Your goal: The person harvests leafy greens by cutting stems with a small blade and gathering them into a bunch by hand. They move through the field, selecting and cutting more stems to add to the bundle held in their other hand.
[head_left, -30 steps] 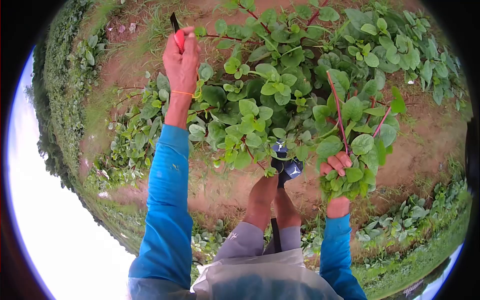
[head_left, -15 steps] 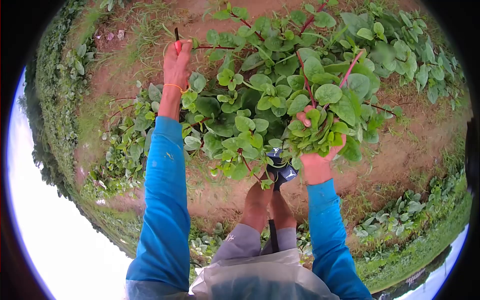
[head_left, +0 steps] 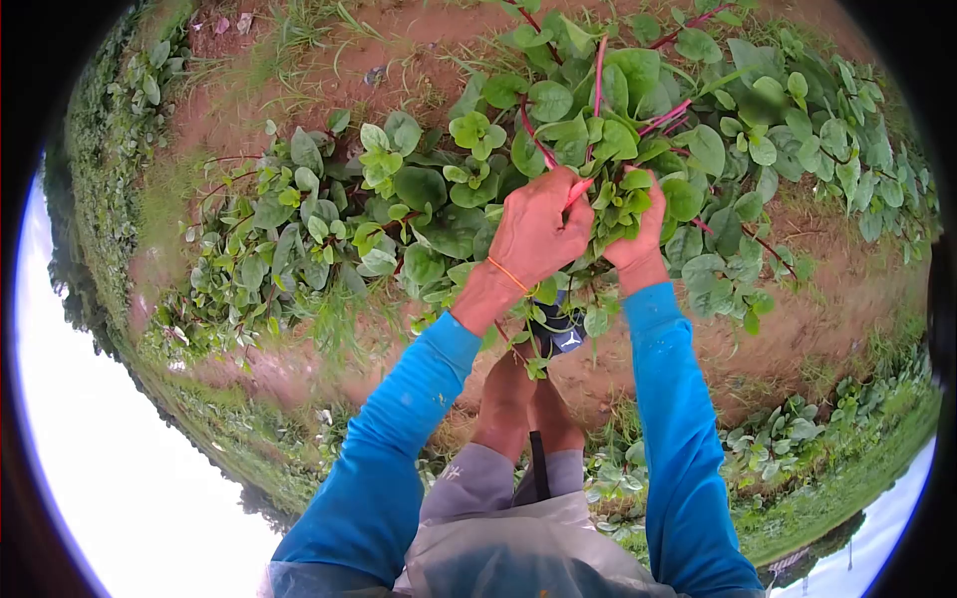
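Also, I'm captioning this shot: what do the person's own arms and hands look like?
Both arms wear long, bright blue sleeves reaching the wrists, the left one lightly specked. The left hand is ungloved, with a thin orange band around its wrist. The right hand is ungloved too.

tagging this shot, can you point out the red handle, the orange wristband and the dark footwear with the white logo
Red handle (head_left: 579, 190): head view, on its exposed part.
Orange wristband (head_left: 507, 273): head view, middle of its visible strand.
Dark footwear (head_left: 559, 338): head view, upper, beside the white logo.
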A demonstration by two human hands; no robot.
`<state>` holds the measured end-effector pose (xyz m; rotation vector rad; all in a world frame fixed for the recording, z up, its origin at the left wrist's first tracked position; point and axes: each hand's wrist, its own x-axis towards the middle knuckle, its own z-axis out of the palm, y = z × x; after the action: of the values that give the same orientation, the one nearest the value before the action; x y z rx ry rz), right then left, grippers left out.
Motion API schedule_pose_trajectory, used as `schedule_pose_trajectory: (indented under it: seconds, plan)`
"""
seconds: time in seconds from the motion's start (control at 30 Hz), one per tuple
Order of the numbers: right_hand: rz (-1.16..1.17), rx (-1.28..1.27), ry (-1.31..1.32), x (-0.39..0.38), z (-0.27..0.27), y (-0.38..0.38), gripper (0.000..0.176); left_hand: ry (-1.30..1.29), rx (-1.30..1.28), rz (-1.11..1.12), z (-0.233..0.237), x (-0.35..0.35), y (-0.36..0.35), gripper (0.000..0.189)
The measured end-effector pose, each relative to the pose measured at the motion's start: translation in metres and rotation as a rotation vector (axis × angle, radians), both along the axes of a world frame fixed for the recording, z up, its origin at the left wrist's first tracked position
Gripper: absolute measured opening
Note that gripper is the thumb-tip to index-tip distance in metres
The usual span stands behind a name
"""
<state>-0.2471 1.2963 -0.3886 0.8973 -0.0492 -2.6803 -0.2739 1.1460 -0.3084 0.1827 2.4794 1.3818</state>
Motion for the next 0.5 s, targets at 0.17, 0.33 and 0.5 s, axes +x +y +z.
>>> schedule_pose_trajectory:
  seconds: [0.17,0.33,0.5]
  plan:
    - [0.109,-0.04,0.085,0.015,0.009,0.003,0.046,-0.014,-0.035,-0.096,-0.001,0.022,0.003,0.011]
    - [-0.079,-0.144,0.065,0.05,-0.022,0.022,0.048,-0.082,-0.103,-0.48,0.006,0.028,0.004,0.017]
    - [0.012,-0.138,0.051,0.062,-0.012,0.043,0.049,-0.038,0.02,-0.561,0.027,-0.014,-0.024,0.014]
